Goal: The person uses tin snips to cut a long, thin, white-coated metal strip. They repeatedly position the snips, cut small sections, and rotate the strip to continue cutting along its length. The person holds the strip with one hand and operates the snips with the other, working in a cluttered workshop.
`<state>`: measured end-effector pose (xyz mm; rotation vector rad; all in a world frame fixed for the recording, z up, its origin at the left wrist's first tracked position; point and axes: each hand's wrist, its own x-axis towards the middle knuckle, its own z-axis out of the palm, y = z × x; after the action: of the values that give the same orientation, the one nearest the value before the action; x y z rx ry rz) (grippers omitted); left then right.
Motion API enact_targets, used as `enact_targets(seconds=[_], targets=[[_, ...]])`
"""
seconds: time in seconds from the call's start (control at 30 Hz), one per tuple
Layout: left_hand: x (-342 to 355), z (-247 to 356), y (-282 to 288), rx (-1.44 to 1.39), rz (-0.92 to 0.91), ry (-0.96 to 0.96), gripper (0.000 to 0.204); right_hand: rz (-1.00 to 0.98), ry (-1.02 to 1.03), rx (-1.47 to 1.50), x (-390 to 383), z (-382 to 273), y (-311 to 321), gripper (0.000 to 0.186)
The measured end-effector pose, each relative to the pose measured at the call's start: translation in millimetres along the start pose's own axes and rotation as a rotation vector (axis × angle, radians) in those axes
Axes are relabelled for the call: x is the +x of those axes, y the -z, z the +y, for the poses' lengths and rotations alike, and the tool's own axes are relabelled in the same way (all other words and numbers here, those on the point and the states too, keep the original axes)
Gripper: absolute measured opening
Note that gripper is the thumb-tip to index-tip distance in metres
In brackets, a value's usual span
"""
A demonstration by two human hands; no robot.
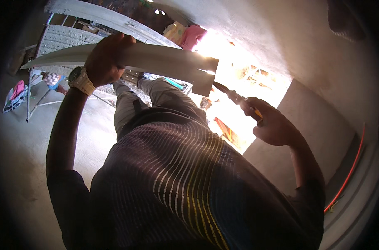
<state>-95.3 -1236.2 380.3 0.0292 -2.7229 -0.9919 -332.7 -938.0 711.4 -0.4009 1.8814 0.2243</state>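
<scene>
My left hand is wrapped round a long grey channel-like strip, which spans the upper middle of the view. Toward its right end the strip has a bright slit, and a square flap hangs down beside it. In my right hand is a pair of snips with orange on the handles. Their dark jaws point up and left at the flap's right edge; whether they touch it I cannot tell. A large watch sits on my left wrist.
Under my feet is a perforated metal scaffold platform on tubular legs. A pink cloth lies beyond it. Part of another person shows below left. Glaring light fills a wall opening; a red hose runs at right.
</scene>
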Motion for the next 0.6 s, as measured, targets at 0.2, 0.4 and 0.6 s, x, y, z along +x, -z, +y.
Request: enact_targets(seconds=[0.2, 0.4, 0.6], targets=[[6, 12, 7, -0.076, -0.032, 0.037, 0.058, -0.048, -0.041, -0.131, 1, -19, -1, 0.046], [-2, 9, 4, -0.067, 0.082, -0.009, 0.064, -0.079, -0.148, -0.050, -13, -12, 7, 0.057], [-9, 8, 7, -0.072, 0.064, 0.036, 0.068, -0.095, 0.081, -0.023, -12, 4, -1, 0.061]])
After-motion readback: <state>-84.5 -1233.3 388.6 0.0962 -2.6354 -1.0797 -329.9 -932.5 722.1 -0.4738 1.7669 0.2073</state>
